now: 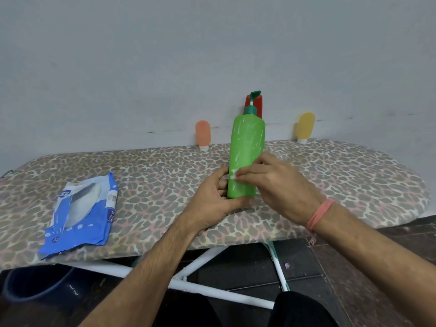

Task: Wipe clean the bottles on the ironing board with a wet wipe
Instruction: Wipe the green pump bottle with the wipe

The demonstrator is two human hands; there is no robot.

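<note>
Green pump bottle upright, base in left hand; right hand fingers pinching wet wipe against it.

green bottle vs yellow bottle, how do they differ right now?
The green bottle has a pump top, points up and is the larger; the yellow bottle is a small tube standing on its white cap. The green bottle is held by the left hand at its base, with the right hand pressing a wipe on it; the yellow bottle stands untouched by the wall. White streaks cover the green one; the yellow looks plain. Both are on the ironing board.
</note>
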